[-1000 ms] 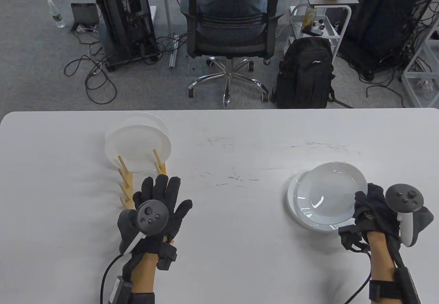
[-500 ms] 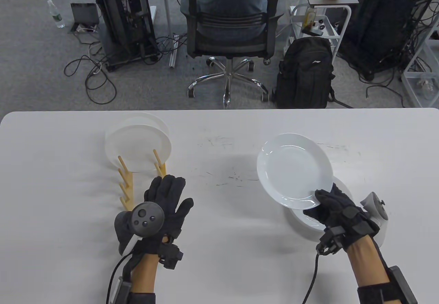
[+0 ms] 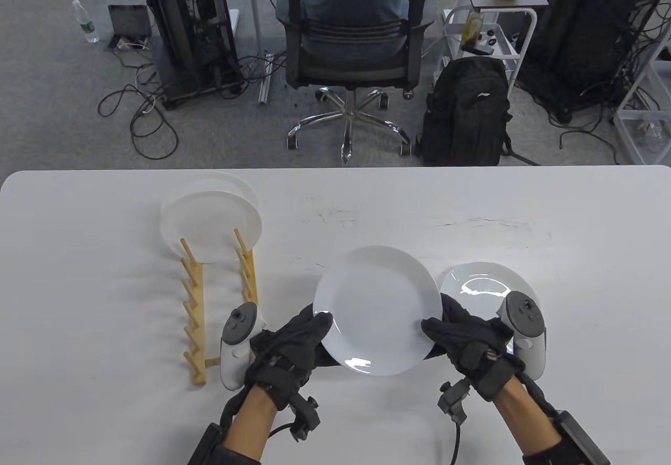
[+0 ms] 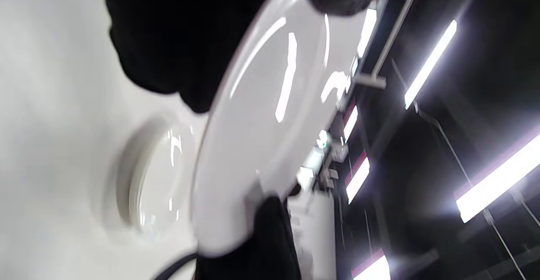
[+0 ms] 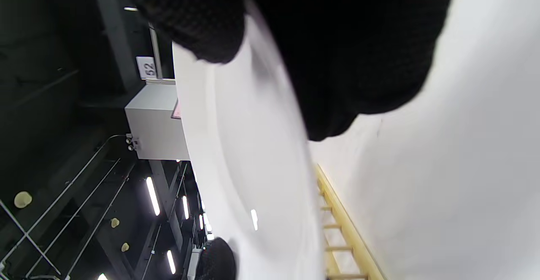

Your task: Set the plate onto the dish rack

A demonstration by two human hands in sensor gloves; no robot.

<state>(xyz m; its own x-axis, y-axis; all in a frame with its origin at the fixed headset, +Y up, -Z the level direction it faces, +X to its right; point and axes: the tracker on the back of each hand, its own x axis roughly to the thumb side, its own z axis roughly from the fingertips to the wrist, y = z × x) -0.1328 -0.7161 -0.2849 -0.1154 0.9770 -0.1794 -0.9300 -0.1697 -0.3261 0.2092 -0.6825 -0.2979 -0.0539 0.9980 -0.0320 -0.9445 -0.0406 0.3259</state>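
While both hands (image 3: 377, 336) grip plate (image 3: 376, 307) — rack (image 3: 195, 297) overhead, ceiling lights wrist-side

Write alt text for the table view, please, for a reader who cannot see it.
Both gloved hands hold a white plate above a white table, the left hand gripping its left rim and the right hand its right rim. A wooden dish rack with two plates stands left; another plate lies right.

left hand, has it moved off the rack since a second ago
Yes. The left hand has shifted right, off the dish rack, and now grips the left rim of the held plate.
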